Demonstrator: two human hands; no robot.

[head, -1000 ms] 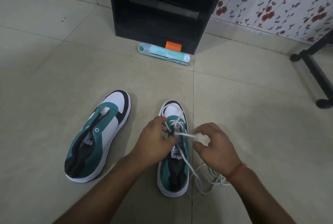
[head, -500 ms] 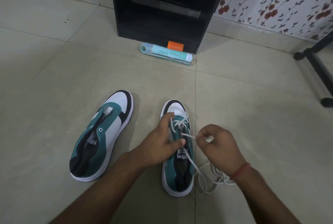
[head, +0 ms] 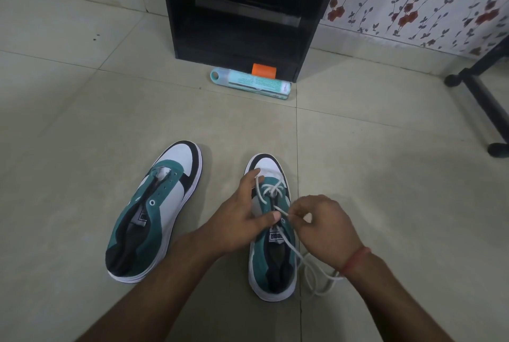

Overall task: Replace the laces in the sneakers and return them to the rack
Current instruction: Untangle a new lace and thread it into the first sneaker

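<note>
Sneakers are half done: the right hand (head: 321, 224) now pinches the white lace (head: 281, 211) nearer the right sneaker (head: 271, 259), which the left hand (head: 242, 215) steadies with straight fingers.

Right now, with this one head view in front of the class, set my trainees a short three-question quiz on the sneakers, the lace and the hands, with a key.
1. True or false: the left sneaker already carries a lace.
2. Which hand pinches the white lace? A) left hand B) right hand
3. Fill in: the loose slack of the lace lies on the floor to the ____ of the right sneaker.

Key: 1. False, its eyelets are bare. 2. B; the left hand steadies the right sneaker. 3. right.
</note>
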